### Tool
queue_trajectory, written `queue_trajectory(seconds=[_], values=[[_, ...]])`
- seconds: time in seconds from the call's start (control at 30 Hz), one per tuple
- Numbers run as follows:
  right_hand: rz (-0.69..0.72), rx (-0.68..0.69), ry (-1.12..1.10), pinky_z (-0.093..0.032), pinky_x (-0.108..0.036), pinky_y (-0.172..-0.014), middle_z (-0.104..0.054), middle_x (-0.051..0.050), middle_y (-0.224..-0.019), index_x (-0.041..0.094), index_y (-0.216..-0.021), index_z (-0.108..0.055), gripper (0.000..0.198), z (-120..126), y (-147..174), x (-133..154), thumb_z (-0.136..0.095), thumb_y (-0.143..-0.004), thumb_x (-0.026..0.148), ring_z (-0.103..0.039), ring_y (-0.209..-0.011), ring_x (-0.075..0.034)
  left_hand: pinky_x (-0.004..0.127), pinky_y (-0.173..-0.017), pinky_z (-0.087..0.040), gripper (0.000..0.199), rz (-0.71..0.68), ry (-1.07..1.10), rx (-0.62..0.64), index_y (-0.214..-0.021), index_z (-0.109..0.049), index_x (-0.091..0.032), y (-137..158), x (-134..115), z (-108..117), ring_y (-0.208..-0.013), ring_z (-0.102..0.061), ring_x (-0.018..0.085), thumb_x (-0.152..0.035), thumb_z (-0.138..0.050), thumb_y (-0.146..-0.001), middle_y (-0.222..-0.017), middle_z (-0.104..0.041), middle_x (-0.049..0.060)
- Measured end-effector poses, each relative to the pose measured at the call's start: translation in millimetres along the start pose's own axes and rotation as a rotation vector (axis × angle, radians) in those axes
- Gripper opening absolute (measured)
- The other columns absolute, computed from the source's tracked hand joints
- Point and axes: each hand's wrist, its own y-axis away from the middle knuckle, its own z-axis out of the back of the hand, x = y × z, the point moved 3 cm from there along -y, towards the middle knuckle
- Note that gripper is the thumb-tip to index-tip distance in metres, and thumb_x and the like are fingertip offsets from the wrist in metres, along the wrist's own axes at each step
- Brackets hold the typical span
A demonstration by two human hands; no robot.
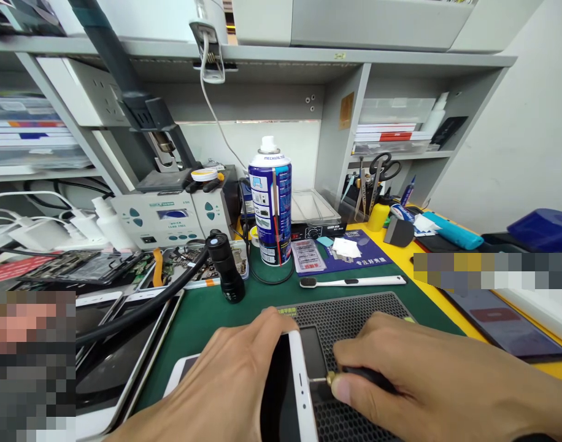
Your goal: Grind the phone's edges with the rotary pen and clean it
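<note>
My left hand (pixel 226 368) is closed around a white-framed phone (pixel 281 393) and holds it tilted, its dark screen toward the left. My right hand (pixel 391 374) is closed on a black-handled tool (pixel 369 376) with a brass collar and a thin metal shaft. The shaft's end meets the phone's right edge; whether it goes in there I cannot tell. Both hands are over a black honeycomb-textured pad (pixel 368 313) on a green mat (pixel 198 334). Part of another white phone (pixel 182 368) shows beside my left hand.
Behind stand a spray can (pixel 269 209) and a black flashlight (pixel 226 270). A white toothbrush (pixel 354 282) lies beyond the pad. At left are dark-screened tablets (pixel 124 356) under a black hose (pixel 147 307). A phone (pixel 506 322) lies at right. Blurred blocks hide both sides.
</note>
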Motion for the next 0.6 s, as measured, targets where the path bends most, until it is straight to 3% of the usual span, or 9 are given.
queue_trajectory(seconds=[0.1,0.3,0.5,0.6], values=[[0.011,0.006,-0.002,-0.036,-0.03,-0.063,-0.064,-0.004,-0.077,0.022,-0.084,-0.065,0.047,0,0,1,-0.033,-0.104,0.049,-0.061,-0.074,-0.02,0.036,-0.088,-0.056,0.062,-0.005,-0.001,0.002,-0.132,-0.055,-0.036,-1,-3,1,-0.101,-0.069,0.027,-0.051,-0.073,-0.075,-0.115,-0.069,0.0],[-0.002,0.022,-0.002,-0.035,-0.03,-0.063,-0.064,-0.003,-0.077,0.023,-0.083,-0.064,0.047,-2,1,-2,-0.032,-0.104,0.052,-0.06,-0.074,-0.02,0.035,-0.095,-0.054,0.067,-0.045,0.011,0.006,-0.144,-0.043,-0.039,7,17,-6,-0.119,-0.063,0.029,-0.044,-0.065,-0.081,-0.133,-0.062,0.0],[0.006,0.003,-0.015,-0.036,-0.03,-0.065,-0.066,-0.004,-0.079,0.023,-0.086,-0.065,0.049,-2,1,-2,-0.031,-0.104,0.052,-0.061,-0.077,-0.021,0.037,-0.087,-0.057,0.068,-0.008,-0.005,0.012,-0.139,-0.05,-0.037,0,4,-2,-0.103,-0.069,0.028,-0.049,-0.073,-0.076,-0.119,-0.068,0.001],[0.0,0.018,-0.002,-0.035,-0.03,-0.064,-0.066,-0.004,-0.079,0.023,-0.085,-0.064,0.048,-3,2,-2,-0.031,-0.103,0.053,-0.061,-0.076,-0.021,0.036,-0.089,-0.056,0.069,-0.013,-0.004,0.012,-0.14,-0.048,-0.038,1,4,-2,-0.107,-0.068,0.028,-0.049,-0.073,-0.077,-0.124,-0.067,0.0]])
